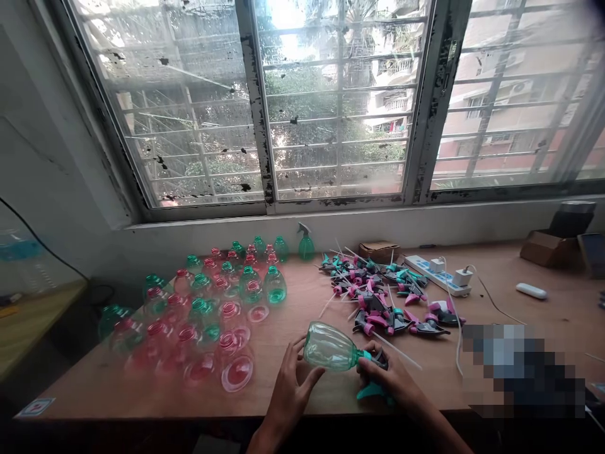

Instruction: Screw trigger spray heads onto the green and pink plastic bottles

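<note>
Green bottle (331,347) is lying sideways at the near edge of the surface (293,302). Left hand (290,384) is grasping its body; right hand (387,378) is gripping the teal trigger sprayer (377,360) at its neck.

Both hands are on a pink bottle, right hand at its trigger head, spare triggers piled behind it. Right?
No: the head view shows the bottle is green, not pink. The left hand and right hand are on it, the right at its trigger head, with spare triggers piled behind it.
</note>
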The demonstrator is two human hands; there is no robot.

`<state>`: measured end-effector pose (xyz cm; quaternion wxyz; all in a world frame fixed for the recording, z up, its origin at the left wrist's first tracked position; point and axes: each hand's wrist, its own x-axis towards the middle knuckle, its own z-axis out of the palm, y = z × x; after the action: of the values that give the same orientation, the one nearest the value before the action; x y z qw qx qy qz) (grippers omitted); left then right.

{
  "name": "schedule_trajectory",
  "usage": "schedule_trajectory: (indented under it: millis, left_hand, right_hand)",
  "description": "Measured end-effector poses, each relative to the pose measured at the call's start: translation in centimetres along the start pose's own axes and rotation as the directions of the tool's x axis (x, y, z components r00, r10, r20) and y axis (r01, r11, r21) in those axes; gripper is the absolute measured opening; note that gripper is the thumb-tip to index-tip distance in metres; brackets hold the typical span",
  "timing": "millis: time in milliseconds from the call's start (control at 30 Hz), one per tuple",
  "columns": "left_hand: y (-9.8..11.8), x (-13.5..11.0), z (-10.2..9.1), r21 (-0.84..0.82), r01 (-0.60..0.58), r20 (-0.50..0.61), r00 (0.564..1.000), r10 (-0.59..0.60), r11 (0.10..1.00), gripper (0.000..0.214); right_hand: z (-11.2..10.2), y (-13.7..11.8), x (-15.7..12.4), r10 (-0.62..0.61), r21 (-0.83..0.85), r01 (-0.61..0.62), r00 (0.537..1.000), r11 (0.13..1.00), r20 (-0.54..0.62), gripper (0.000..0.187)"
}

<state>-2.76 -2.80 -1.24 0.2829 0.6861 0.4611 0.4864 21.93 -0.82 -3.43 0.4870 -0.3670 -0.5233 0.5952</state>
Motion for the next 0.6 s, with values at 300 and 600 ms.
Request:
schedule_trajectory:
  millis: [300,600]
  left_hand:
    - [-0.76,0.01,0.15,0.065,-0.051,-0.003,0.999,0.052,0.997,0.052]
    - [-0.57,0.03,-0.15,0.017,0.013,-0.025,1.000,-0.013,1.000,0.038]
  right_hand:
    - [-0.08,0.14,0.13,-0.020,0.039,0.020,1.000,0.999,0.007,0.035]
    - [0.24,-0.47,-0.39,-0.021,-0.074,0.023,0.999,0.997,0.034,0.032]
